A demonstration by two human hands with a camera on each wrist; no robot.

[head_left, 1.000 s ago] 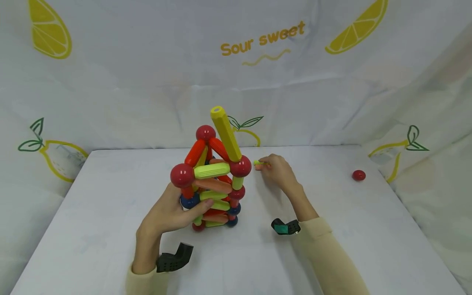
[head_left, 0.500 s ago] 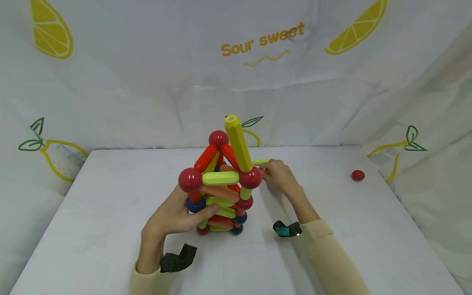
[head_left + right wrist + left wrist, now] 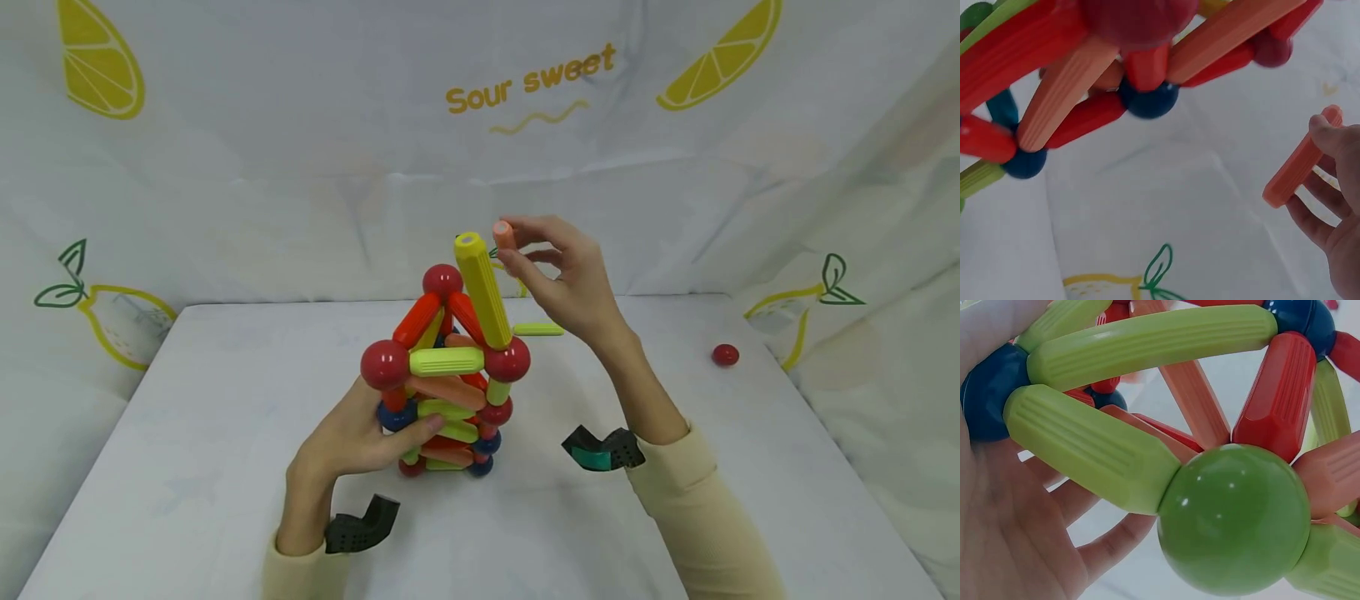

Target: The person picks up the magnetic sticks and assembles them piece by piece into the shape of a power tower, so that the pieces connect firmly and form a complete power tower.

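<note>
A tall tower of magnetic rods and balls [image 3: 446,362] stands before me, in red, orange, yellow and lime with red and blue balls. My left hand [image 3: 348,437] grips its left side, thumb across the front. In the left wrist view a green ball [image 3: 1235,519] joins several of its rods. From the tower's top right ball a yellow rod [image 3: 482,290] juts upward. Just right of that rod's upper end, my right hand [image 3: 570,271] pinches an orange rod [image 3: 1302,159] between thumb and fingers. In the right wrist view this rod is apart from the tower.
A lime rod [image 3: 538,329] lies on the white table [image 3: 210,433] behind the tower, to the right. Toward the table's right edge sits a single red ball [image 3: 725,355]. A white cloth with lemon prints hangs behind the table.
My right hand has lifted the orange rod off the table and raised it near the top of the yellow rod. The lime rod stays behind. The tower shifted slightly right and down, then held still.
</note>
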